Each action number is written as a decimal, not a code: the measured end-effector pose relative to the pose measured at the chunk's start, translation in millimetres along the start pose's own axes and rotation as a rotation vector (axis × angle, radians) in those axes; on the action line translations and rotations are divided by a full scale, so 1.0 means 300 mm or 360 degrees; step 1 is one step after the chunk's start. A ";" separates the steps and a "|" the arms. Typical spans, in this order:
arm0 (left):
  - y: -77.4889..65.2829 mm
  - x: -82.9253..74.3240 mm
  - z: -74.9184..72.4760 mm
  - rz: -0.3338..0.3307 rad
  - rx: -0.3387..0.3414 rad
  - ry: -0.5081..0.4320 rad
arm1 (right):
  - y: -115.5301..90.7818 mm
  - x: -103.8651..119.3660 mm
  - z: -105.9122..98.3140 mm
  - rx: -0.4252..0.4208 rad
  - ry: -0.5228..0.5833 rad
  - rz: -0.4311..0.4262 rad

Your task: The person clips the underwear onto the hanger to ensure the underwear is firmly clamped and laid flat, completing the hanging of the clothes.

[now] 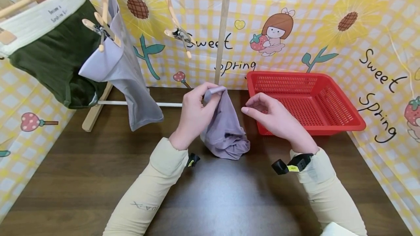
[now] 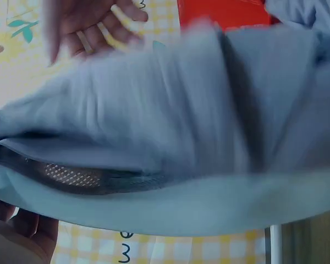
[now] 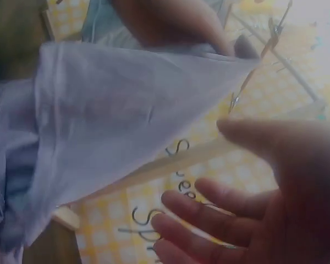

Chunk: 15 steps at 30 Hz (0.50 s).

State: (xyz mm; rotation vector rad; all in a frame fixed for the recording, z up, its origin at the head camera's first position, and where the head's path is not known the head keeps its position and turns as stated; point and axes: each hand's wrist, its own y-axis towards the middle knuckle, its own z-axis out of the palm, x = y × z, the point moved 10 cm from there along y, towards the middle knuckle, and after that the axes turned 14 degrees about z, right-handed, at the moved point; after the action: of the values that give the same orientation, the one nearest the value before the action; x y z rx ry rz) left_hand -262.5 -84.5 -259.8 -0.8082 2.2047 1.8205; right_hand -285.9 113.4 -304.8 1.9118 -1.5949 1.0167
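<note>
My left hand [image 1: 195, 114] pinches a pair of lavender underpants [image 1: 226, 126] by the waistband, between thumb and fingers. The cloth hangs down in folds, its lower part bunched close over the table. In the left wrist view the blurred waistband [image 2: 170, 206] stretches across the picture, with a gap above it showing dark mesh. To the right of the cloth, my right hand [image 1: 273, 115] is held with relaxed, slightly bent fingers and nothing in it. The right wrist view shows its fingers [image 3: 209, 217] spread apart from the underpants.
A red plastic basket [image 1: 356, 123] stands at the back right, just beyond my right hand. At left, dark green underpants [image 1: 52, 57] and a grey pair [image 1: 131, 90] hang from wooden clip hangers. Another clip hanger [image 1: 177, 21] dangles at the centre, before a wooden pole [image 1: 224, 21].
</note>
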 end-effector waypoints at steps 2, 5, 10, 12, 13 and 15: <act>-0.001 -0.009 0.013 0.0023 0.0046 0.0000 | -0.002 0.028 0.011 0.0015 0.0057 -0.0102; -0.001 -0.028 0.031 0.0069 0.0112 -0.0003 | -0.009 0.071 0.031 0.0047 0.0150 -0.0234; 0.008 -0.071 0.054 0.0139 0.0183 0.0016 | -0.023 0.116 0.060 0.0060 0.0201 -0.0377; 0.014 -0.090 0.058 0.0173 0.0192 0.0041 | -0.031 0.131 0.071 0.0069 0.0194 -0.0427; 0.015 -0.098 0.059 0.0189 0.0194 0.0055 | -0.036 0.138 0.076 0.0072 0.0185 -0.0449; 0.018 -0.108 0.059 0.0206 0.0192 0.0069 | -0.043 0.144 0.082 0.0073 0.0167 -0.0464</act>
State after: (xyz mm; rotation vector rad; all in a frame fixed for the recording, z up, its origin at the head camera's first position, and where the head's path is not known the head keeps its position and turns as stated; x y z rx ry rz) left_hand -241.6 -57.5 -244.7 -0.7026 2.4196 1.7198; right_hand -264.7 70.9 -285.5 2.0122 -1.2017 1.0164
